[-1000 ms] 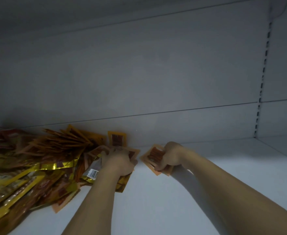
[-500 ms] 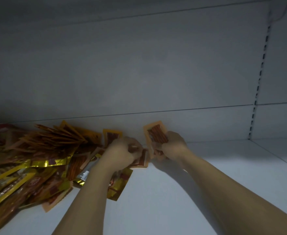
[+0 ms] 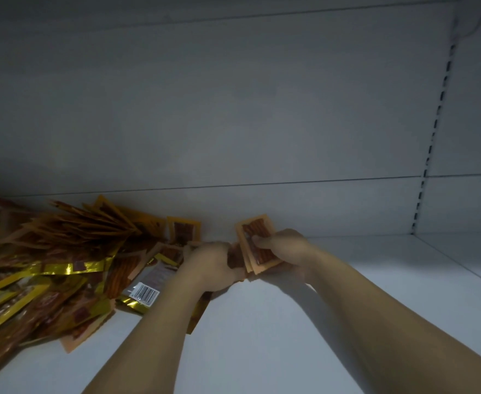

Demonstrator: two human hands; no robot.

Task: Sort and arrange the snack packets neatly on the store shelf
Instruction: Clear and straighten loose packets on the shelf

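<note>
Left hand (image 3: 209, 264) and right hand (image 3: 286, 247) hold flat orange packets (image 3: 257, 238), red-brown strips showing.

Dim, bluish light is falling across the near shelf (image 3: 262, 351) while its far wall (image 3: 233, 109) is sinking into shadow; gold foil packets (image 3: 71, 268) are glinting left.

A white shelf (image 3: 276, 336) runs across the lower view, brightest toward its right and dim at the left. Behind it rises a plain pale grey back panel (image 3: 233, 109), crossed low down by a thin horizontal seam (image 3: 290, 182). A slotted upright (image 3: 431, 143) stands at the right, with another panel (image 3: 478, 123) beyond it. The light is low and cool, darkening toward the top
</note>
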